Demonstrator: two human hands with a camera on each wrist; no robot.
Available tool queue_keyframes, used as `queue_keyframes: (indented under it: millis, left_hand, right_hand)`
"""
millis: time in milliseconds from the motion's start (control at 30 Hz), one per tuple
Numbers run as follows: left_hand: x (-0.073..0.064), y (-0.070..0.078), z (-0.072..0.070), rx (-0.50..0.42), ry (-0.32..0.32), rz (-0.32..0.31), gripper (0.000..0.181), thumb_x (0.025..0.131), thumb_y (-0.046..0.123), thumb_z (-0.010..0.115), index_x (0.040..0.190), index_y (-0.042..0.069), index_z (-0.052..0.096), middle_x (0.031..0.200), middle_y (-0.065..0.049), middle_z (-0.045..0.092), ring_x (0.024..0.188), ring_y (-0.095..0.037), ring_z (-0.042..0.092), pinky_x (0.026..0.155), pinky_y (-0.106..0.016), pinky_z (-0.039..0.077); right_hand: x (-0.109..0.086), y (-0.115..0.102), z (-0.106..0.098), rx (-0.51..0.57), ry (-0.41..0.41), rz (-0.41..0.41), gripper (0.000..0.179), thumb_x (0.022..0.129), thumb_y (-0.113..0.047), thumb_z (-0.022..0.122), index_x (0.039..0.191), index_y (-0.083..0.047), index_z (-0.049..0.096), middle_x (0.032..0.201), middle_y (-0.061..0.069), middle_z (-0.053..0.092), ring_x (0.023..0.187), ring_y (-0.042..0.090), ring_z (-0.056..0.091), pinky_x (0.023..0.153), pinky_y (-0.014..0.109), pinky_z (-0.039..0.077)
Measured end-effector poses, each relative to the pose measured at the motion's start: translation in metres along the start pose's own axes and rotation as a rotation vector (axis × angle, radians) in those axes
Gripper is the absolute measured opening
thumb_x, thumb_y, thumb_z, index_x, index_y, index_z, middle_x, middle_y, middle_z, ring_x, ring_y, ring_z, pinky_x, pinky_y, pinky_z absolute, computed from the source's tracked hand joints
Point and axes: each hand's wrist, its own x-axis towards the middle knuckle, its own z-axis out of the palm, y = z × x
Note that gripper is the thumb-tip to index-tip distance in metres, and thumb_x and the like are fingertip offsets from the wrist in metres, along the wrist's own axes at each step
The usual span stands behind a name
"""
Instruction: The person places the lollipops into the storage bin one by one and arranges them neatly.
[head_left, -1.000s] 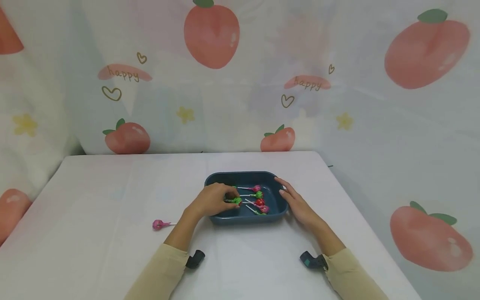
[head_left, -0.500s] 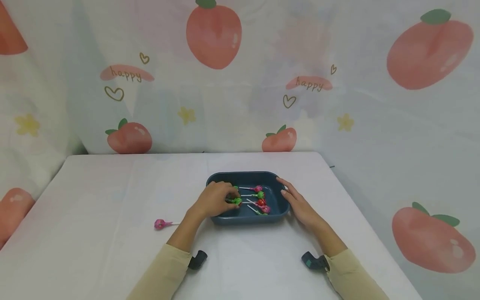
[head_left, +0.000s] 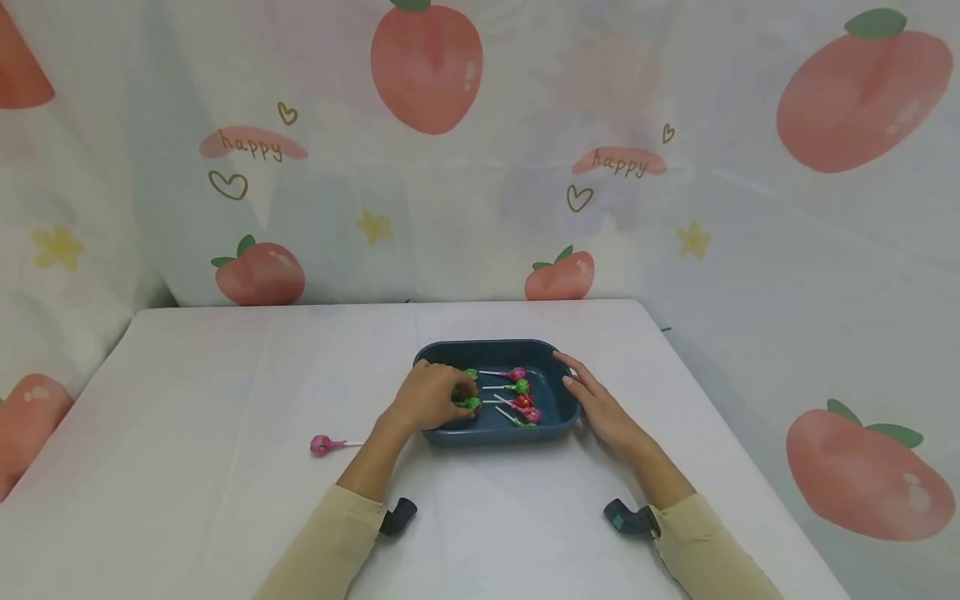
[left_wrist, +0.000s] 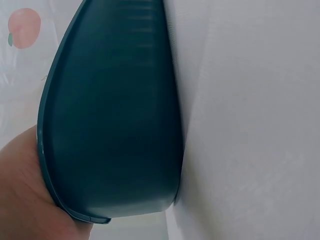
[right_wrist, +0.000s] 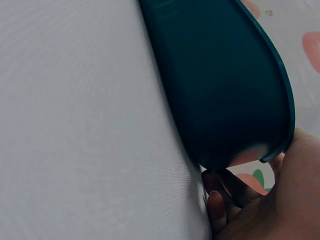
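Observation:
In the head view my left hand (head_left: 429,397) reaches over the near-left rim of a dark blue tray (head_left: 495,437). Its thumb and fingers pinch a green-wrapped lollipop (head_left: 470,403) inside. Other lollipops lie there with sticks pointing left: a pink one (head_left: 517,373), a green one (head_left: 521,387) and a red one (head_left: 522,402). My right hand (head_left: 604,414) holds the tray's right end, thumb and a finger over the rim. From the right wrist view, curled fingers (right_wrist: 216,202) of that hand sit low against the outer wall. The left wrist view shows the tray wall, hiding the left fingertips.
A pink lollipop (head_left: 321,446) lies on the white table (head_left: 195,400), left of my left forearm, its stick end running behind the arm. Black wrist devices show at both cuffs. A fruit-print cloth (head_left: 465,208) hangs behind the table.
My left hand has shifted only slightly and keeps the green lollipop between its fingers. The right hand stays at the tray's end. The whole view has drifted a little.

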Motion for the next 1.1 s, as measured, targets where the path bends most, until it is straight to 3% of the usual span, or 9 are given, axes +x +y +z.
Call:
queue_keyframes:
  millis: [133, 467, 1100]
  left_hand:
    - [0.000, 0.001, 0.000, 0.018, -0.006, -0.024, 0.023, 0.083, 0.030, 0.089, 0.102, 0.020, 0.081, 0.091, 0.009, 0.075, 0.089, -0.012, 0.064, 0.086, -0.040, 0.042]
    - [0.001, 0.003, -0.002, 0.023, 0.023, -0.075, 0.022, 0.080, 0.027, 0.092, 0.099, 0.019, 0.082, 0.084, 0.008, 0.073, 0.081, -0.012, 0.061, 0.076, -0.034, 0.040]
    - [0.000, 0.006, -0.002, -0.050, 0.032, -0.100, 0.023, 0.079, 0.021, 0.093, 0.098, 0.016, 0.082, 0.087, 0.005, 0.074, 0.085, -0.015, 0.063, 0.090, -0.042, 0.047]
  right_hand:
    - [-0.003, -0.009, 0.000, -0.013, -0.009, -0.007, 0.051, 0.114, -0.030, 0.037, 0.164, -0.017, 0.030, 0.169, 0.019, 0.019, 0.154, 0.045, 0.010, 0.113, 0.073, 0.007]
    - [0.014, 0.026, -0.003, -0.037, 0.008, -0.012, 0.051, 0.114, -0.037, 0.035, 0.164, -0.028, 0.029, 0.170, 0.011, 0.019, 0.155, 0.040, 0.012, 0.115, 0.071, 0.007]
    - [0.011, 0.030, -0.002, -0.025, 0.012, -0.004, 0.051, 0.114, -0.039, 0.035, 0.164, -0.030, 0.029, 0.170, 0.010, 0.019, 0.155, 0.037, 0.010, 0.115, 0.070, 0.007]
